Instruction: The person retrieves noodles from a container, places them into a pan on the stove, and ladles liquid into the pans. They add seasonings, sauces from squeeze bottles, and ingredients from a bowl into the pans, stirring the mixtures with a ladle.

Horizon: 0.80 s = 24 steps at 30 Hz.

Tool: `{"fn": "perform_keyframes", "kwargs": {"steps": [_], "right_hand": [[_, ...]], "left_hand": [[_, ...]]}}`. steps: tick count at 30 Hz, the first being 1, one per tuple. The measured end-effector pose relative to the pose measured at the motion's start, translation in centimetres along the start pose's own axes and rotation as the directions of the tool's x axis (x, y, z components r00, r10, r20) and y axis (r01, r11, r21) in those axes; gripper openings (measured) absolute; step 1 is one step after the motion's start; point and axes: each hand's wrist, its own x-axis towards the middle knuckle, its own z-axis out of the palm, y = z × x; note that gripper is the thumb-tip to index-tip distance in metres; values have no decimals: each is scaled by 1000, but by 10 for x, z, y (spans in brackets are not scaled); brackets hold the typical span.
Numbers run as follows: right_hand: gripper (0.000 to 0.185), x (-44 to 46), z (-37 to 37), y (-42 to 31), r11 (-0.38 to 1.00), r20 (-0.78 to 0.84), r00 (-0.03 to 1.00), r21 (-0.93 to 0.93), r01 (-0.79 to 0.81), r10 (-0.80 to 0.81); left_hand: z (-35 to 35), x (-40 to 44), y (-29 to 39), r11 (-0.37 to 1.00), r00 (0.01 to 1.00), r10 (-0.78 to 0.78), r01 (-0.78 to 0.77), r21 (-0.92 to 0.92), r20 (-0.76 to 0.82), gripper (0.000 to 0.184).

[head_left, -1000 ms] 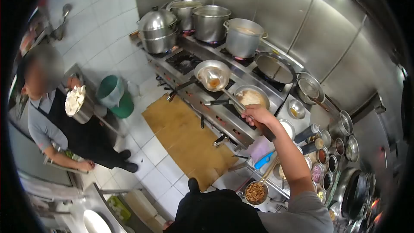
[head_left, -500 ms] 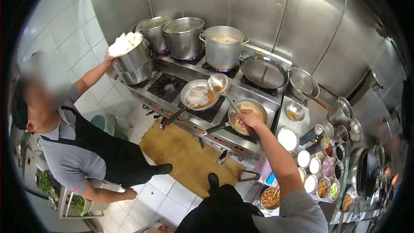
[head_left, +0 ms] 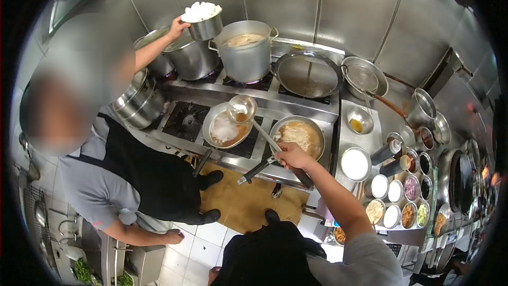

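My right hand [head_left: 292, 157] is closed around the handle of a ladle [head_left: 266, 136]. The ladle's bowl hangs tilted over the left frying pan [head_left: 206, 131], with a little brown liquid in it. White foam and brown sauce fill part of that pan. Below my right hand sits a second pan [head_left: 321, 145], holding pale strips in light-brown liquid; its black handle [head_left: 259, 168] points toward me. At the bottom edge, only a small part of my left hand [head_left: 214, 274] shows beside my apron, its fingers hidden.
A co-worker [head_left: 159, 185] stands at the left, holding up a metal pot [head_left: 205, 29] of white chunks near a large stockpot [head_left: 244, 58]. A wok [head_left: 307, 77] rests at the back right. Ingredient containers [head_left: 379, 186] and sauce bottles [head_left: 386, 151] line the right counter.
The co-worker has stepped closer and carried the pot of white chunks rightward, toward the large stockpot. My view has shifted; the ladle remains over the left pan.
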Motion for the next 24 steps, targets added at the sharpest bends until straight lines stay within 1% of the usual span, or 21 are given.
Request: {"fn": "perform_keyframes", "kwargs": {"steps": [4,6,7,8,9,10,11,12,14,15,16,17,18,21,22,24], "right_hand": [[8,2,4,-5,1000,-7,1000,8,10,-10],[8,-1,7,-2,1000,-21,1000,14,4,-3],[8,-2,9,-4,1000,-25,1000,-2,3,-3],[11,-2,10,-6,1000,-23,1000,-23,4,-4],[11,-1,11,-6,1000,-27,1000,-30,4,-5],[14,0,12,-4,1000,-22,1000,14,9,-9],[17,0,13,-4,998,-19,1000,58,18,-17],[22,-2,12,-7,1000,-8,1000,26,10,-10],[22,-5,12,-10,1000,-20,1000,25,6,-6],[23,-6,13,-12,1000,-29,1000,26,5,-4],[23,-6,14,-13,1000,-28,1000,23,7,-7],[15,-7,14,-14,999,-44,999,32,18,-17],[9,-8,13,-16,999,-59,998,40,29,-26],[9,-8,10,-18,1000,-38,999,7,16,-16],[9,-7,9,-16,1000,-29,999,4,15,-15],[10,-2,7,-12,1000,-14,999,2,28,-28]], "left_hand": [[-22,37,-8,989,996,81,-84,120,29,31],[-33,50,3,963,988,146,-153,221,49,31],[-38,59,8,928,976,212,-219,301,58,31],[-46,64,5,959,998,-45,31,281,44,26],[-50,73,4,969,993,110,-117,218,45,26],[-57,76,7,978,995,83,-92,187,56,26],[-65,69,31,992,998,34,-41,123,59,27],[-73,59,62,999,998,-2,-1,50,64,28],[-86,4,168,999,998,-25,26,-34,55,30],[-85,16,155,999,998,-23,25,-36,55,30],[-84,32,143,988,995,6,10,-156,101,29],[-83,37,141,961,989,40,1,-275,143,29],[-82,42,139,938,985,22,39,-344,173,27],[-74,33,145,946,985,5,51,-319,171,26],[-67,38,136,960,988,22,22,-278,155,25],[-48,63,80,989,987,97,-81,-124,126,24]]}}
